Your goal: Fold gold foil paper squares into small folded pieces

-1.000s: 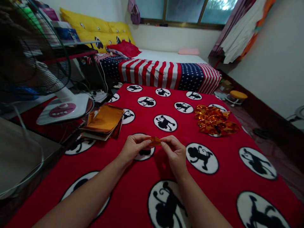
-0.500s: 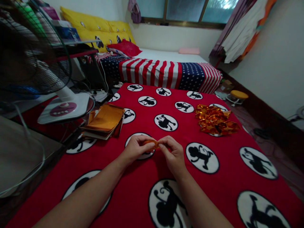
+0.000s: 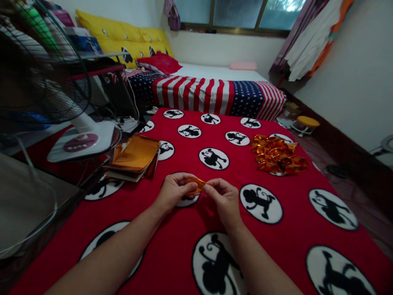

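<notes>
Between my two hands is a small folded piece of gold foil paper point(image 3: 199, 185), partly covered by my fingers. My left hand point(image 3: 175, 190) pinches its left side between thumb and fingers. At the right end, my right hand point(image 3: 223, 198) has thumb and forefinger closed on the tip. Both hands are just above a red cloth point(image 3: 172, 254) with black monkey figures in white ovals. To the left lies a stack of gold paper sheets point(image 3: 135, 153). A heap of shiny folded gold foil pieces point(image 3: 276, 155) rests on the right.
A fan point(image 3: 82, 139) stands at the left beside a small shelf table with a white cable. Beyond the cloth is a bed point(image 3: 196, 92) with a stars-and-stripes cover. An orange-topped stool point(image 3: 308, 121) sits by the right wall.
More of the gold foil piece shows between my hands. My left hand has shifted slightly left and my right fingers have dipped a little at the tip.
</notes>
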Tool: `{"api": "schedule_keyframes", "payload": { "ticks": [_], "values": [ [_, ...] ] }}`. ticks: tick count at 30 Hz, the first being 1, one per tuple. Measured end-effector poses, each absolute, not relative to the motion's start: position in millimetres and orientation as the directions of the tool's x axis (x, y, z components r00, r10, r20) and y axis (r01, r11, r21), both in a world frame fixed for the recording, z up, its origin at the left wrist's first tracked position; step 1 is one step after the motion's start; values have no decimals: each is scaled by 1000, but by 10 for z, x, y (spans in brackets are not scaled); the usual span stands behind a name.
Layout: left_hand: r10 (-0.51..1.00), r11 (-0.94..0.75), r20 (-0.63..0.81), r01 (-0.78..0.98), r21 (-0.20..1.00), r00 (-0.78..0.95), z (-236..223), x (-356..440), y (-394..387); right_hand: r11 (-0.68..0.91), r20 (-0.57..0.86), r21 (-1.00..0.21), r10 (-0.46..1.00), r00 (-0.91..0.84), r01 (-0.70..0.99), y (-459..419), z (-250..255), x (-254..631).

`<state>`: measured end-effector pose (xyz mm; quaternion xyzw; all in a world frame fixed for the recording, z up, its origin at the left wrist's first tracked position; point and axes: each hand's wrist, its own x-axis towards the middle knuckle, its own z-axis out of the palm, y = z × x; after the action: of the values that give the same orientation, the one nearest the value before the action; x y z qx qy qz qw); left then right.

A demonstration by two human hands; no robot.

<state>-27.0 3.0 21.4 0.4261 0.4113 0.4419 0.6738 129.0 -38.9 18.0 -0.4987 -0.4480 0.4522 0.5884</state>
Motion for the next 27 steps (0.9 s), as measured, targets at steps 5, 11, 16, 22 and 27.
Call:
{"api": "schedule_keyframes", "payload": {
  "ticks": [5, 11, 16, 22, 27],
  "values": [
    [924, 303, -207, -285, 909, 321, 196, -296, 49, 114, 63, -979, 957, 283, -168, -376, 157, 1321],
    [942, 235, -164, -222, 946, 294, 245, -280, 25, 104, 23, -957, 958, 286, -272, -359, 96, 1338],
    [931, 241, -168, -199, 950, 323, 231, -271, 34, 76, -2, -955, 965, 262, -286, -366, 111, 1345],
    [792, 368, -297, -30, 929, 534, 239, -380, 79, 107, 25, -950, 962, 270, -295, -351, 107, 1369],
    [769, 357, -303, 14, 934, 563, 266, -348, 42, 83, -23, -925, 962, 273, -370, -328, 105, 1326]
  ]
}}
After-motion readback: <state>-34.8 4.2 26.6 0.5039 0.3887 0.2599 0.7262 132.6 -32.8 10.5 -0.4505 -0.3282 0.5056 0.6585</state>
